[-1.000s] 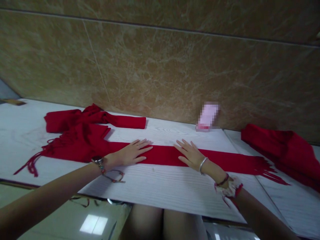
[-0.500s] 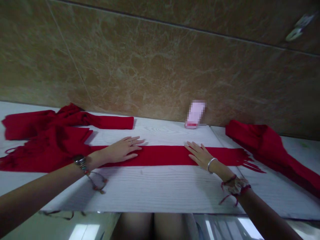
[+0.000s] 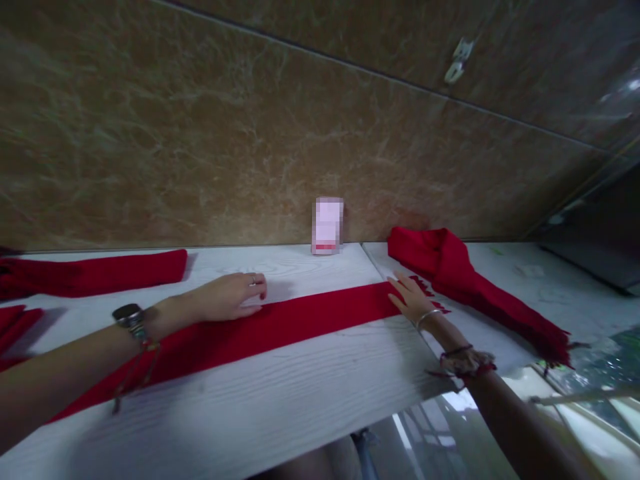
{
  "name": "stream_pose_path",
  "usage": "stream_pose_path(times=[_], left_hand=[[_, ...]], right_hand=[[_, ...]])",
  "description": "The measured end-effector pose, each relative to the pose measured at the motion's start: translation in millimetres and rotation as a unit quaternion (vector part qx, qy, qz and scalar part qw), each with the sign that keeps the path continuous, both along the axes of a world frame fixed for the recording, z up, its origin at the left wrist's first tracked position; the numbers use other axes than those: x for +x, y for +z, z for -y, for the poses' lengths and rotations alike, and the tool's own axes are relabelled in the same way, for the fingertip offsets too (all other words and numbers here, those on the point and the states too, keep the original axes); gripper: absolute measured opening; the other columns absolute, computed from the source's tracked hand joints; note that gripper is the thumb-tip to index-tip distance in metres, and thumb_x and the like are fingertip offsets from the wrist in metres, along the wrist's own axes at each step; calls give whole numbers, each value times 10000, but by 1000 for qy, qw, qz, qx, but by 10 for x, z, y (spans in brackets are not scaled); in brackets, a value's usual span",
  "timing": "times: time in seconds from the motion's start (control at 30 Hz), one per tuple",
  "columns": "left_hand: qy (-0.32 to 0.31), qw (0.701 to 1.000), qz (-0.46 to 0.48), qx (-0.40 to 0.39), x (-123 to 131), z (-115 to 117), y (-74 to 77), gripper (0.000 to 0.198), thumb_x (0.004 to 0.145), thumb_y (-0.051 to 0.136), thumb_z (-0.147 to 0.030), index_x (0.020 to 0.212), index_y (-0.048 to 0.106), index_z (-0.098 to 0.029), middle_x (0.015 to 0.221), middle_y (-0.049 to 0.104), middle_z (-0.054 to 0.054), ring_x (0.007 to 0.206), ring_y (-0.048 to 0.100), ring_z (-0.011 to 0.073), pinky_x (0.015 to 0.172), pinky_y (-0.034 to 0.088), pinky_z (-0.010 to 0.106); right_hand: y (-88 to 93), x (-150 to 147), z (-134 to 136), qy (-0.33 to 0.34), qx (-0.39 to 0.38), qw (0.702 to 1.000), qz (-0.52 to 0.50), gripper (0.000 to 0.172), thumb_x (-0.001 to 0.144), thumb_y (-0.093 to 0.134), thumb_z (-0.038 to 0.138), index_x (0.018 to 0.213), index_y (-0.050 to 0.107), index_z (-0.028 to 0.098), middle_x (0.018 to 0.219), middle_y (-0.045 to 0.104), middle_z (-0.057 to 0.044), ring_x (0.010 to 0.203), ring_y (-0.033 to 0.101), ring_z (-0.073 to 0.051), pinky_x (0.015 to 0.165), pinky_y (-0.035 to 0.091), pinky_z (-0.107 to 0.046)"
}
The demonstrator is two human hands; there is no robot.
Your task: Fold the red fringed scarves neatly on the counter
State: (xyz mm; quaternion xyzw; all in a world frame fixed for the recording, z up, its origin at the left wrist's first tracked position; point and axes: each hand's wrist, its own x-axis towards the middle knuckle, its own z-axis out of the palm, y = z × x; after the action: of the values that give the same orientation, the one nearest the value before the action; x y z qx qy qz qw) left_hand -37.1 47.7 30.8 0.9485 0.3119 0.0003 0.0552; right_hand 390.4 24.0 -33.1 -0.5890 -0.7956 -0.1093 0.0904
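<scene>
A long red scarf lies folded into a narrow flat strip along the white table, fringe at its right end. My left hand rests at the strip's far edge, fingers slightly curled and thumb apart, holding nothing. Spread flat over the cloth close to the fringe is my right hand, also open. Just beyond that hand, a second red scarf lies loosely bunched and trails to the right.
More folded red cloth sits at the back left. A pink-white, pixelated upright item stands against the brown marbled wall. The white tabletop has a seam towards the right, and a dark object is at far right.
My view has turned to the right. My right hand has slid along the strip to the fringed end. My left hand's fingers have curled a little and it sits at the far edge.
</scene>
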Motion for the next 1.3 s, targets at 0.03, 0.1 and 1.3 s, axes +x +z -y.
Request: stream_pose_path(times=[0.03, 0.1, 1.3], left_hand=[[15, 1000, 11, -23, 153, -66, -1, 265, 811, 431, -337, 955, 571, -164, 1000, 578, 83, 859, 551, 184, 789, 424, 287], [34, 996, 18, -85, 492, -191, -6, 324, 790, 473, -341, 1030, 545, -136, 1015, 584, 90, 869, 549, 174, 770, 423, 258], [101, 974, -51, -194, 1607, -491, -75, 250, 651, 594, -206, 871, 658, -107, 822, 666, 64, 675, 540, 152, 586, 383, 213]], right_hand=[[48, -146, 60, 49, 0, 999, -13, 406, 848, 362, 282, 1179, 513, 101, 1234, 500, -179, 1165, 443, -253, 938, 396, -449], [143, -480, 206, 149, -23, 988, -17, 368, 847, 390, 269, 1165, 525, 143, 1158, 563, -132, 1090, 503, -210, 902, 439, -396], [342, -1388, 332, 152, -49, 974, 161, 210, 872, 403, 140, 893, 611, 161, 813, 621, -69, 785, 563, -190, 646, 428, -308]])
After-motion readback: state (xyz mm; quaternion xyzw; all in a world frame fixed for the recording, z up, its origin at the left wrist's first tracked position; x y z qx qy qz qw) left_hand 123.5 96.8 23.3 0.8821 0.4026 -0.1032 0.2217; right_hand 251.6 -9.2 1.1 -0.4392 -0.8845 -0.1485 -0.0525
